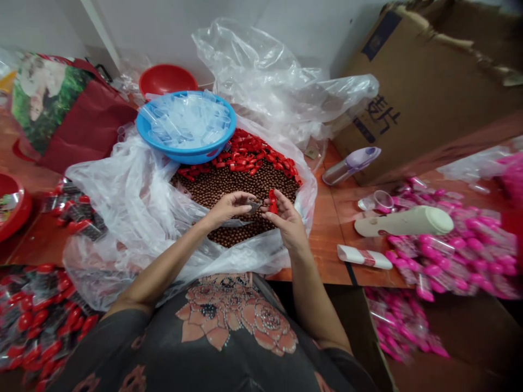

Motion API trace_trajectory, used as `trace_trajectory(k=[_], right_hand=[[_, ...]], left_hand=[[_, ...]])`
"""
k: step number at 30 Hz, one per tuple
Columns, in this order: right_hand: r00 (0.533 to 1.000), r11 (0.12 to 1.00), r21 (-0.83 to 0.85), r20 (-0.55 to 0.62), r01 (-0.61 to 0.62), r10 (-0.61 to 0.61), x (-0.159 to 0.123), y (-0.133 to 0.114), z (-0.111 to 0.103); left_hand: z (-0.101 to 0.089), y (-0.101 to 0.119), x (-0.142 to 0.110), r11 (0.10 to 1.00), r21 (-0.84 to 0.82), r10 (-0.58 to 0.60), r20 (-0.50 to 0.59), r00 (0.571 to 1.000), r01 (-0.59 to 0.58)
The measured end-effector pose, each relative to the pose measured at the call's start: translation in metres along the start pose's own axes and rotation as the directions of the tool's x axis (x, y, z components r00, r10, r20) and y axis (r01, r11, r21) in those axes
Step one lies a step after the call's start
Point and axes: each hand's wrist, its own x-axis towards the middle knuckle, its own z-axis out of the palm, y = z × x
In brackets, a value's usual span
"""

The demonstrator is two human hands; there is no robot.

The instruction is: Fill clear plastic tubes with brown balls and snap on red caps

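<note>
Live from the desk [327, 228], head cam looking straight down at both hands, held up over the open bag. R hand [288, 220] has its grip closed on a red plastic cap [272, 202], pinched at the fingertips, cap standing up above the fingers. L hand [227, 208] has its grip closed too, thumb & fingers on a small dark piece [254, 206], too small to say what exactly. That piece pokes out toward the cap, just beside it, tiny gap, no contact that I can see. Right under the hands: brown round beads [232, 185], big heap, inside a clear plastic bag [122, 212]. Behind them a heap of loose red caps [245, 155], on top of the beads. Blue basin [183, 158] sits at the back of the heap, full of clear plastic tubes [183, 128]. Red bowl [165, 76] behind that. On the R side of the desk: pink-capped packs [457, 256] piled up, cream bottle [404, 222] lying on them, purple-topped flask [351, 165] by a cardboard box [429, 98]. Red-capped packs [41, 321] bottom L, below the desk edge.
</note>
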Motion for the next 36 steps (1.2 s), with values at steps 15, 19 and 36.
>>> trace_trajectory(k=[15, 19, 36], right_hand=[[0.992, 0.948, -0.293, 0.051, 0.126, -0.116, -0.016, -0.003, -0.004], [0.985, 0.888, -0.425, 0.075, 0.175, -0.158, -0.021, -0.007, 0.003], [0.926, 0.658, -0.656, 0.198, 0.369, -0.322, -0.027, -0.004, 0.010]], left_hand=[[0.019, -0.013, -0.017, 0.983, 0.177, 0.037, 0.029, 0.999, -0.041], [0.020, -0.013, -0.020, 0.970, 0.236, 0.067, -0.009, 0.998, -0.063], [0.024, -0.012, -0.029, 0.896, 0.376, 0.279, -0.060, 0.958, -0.237]])
